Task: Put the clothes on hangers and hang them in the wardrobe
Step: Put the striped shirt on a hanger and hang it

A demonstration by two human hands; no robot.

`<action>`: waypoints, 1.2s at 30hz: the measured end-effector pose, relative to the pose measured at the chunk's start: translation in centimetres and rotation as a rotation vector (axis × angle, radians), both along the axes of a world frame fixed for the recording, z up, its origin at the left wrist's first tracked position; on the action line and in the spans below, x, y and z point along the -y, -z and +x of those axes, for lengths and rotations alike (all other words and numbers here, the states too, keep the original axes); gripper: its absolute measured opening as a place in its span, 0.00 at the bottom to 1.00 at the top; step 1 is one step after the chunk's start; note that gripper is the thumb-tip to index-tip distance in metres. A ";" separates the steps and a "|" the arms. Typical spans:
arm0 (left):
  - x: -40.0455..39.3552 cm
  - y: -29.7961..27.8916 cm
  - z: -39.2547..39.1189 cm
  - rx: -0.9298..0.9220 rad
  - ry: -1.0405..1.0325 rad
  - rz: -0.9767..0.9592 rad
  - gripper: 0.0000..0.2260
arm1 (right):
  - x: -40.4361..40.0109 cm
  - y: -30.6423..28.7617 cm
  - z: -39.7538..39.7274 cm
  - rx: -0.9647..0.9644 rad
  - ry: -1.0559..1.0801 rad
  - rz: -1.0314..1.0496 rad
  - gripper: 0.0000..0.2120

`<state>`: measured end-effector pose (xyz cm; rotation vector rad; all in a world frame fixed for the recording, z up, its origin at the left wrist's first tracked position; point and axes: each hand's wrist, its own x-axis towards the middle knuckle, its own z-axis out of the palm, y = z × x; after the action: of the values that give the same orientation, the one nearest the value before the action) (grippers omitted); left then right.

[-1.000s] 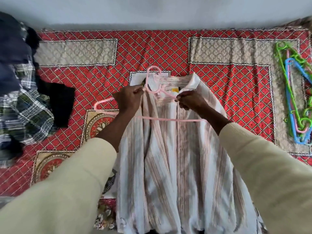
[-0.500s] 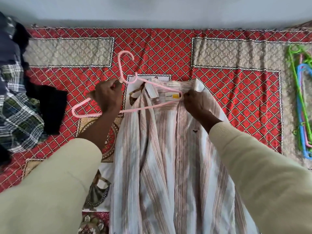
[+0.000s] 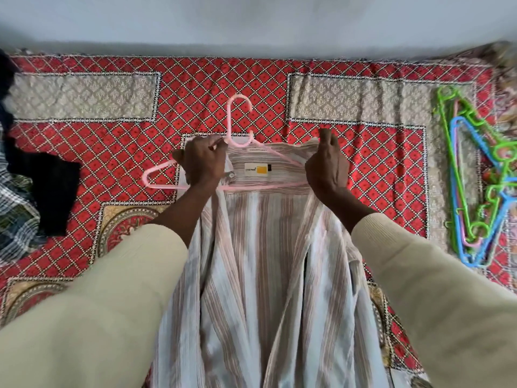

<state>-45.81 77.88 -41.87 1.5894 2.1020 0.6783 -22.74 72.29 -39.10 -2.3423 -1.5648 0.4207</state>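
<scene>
Over the red patterned bedspread (image 3: 363,152), the left hand (image 3: 204,161) grips the pink hanger (image 3: 237,152) and collar, while the right hand (image 3: 327,166) pinches the striped shirt (image 3: 265,261) open.

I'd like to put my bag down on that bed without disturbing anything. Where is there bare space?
Bare bedspread runs along the far edge by the wall, and between the right hand and the spare hangers. The middle is crowded by the striped shirt and pink hanger; the left edge holds piled clothes.
</scene>
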 end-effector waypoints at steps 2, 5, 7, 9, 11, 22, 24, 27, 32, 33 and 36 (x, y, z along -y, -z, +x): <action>0.6 -0.2 2.6 0.029 -0.002 -0.064 0.12 | -0.1 -0.4 -0.4 -0.018 -0.062 0.062 0.24; 1.1 0.9 5.2 0.082 0.032 -0.131 0.13 | -0.1 0.6 -0.9 -0.138 -0.146 0.180 0.17; 1.3 1.7 6.1 0.106 0.031 -0.166 0.14 | 0.0 1.5 -0.6 -0.239 -0.117 0.157 0.12; 1.7 2.4 6.8 0.147 0.043 -0.217 0.15 | 0.0 1.9 -0.2 -0.379 -0.030 0.086 0.10; 2.0 2.4 6.9 0.153 0.052 -0.246 0.11 | 0.2 2.2 -0.5 -0.452 -0.065 -0.019 0.10; 1.8 1.1 4.3 0.378 0.095 -0.264 0.07 | -2.3 3.9 -2.2 -0.386 -0.145 -0.220 0.10; 0.8 0.9 3.5 0.281 -0.009 -0.337 0.05 | -2.3 4.1 -1.8 -0.409 -0.156 -0.202 0.09; -0.9 1.0 2.7 -0.010 -0.050 -0.567 0.22 | -2.1 3.9 -1.0 -0.438 -0.202 -0.165 0.09; -2.7 0.8 3.1 -0.248 0.099 -0.665 0.18 | -1.9 4.1 -1.1 -0.428 -0.247 -0.137 0.08; -3.0 0.7 2.8 -0.256 0.113 -0.660 0.15 | -2.0 4.0 -0.9 -0.436 -0.243 -0.141 0.09; -3.9 0.4 0.8 -0.250 0.098 -0.620 0.13 | -2.5 3.8 0.5 -0.447 -0.196 -0.129 0.11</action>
<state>-45.05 81.75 -42.23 1.4453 2.0944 -0.2130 -22.25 74.75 -42.93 -1.9956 -1.5793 1.0376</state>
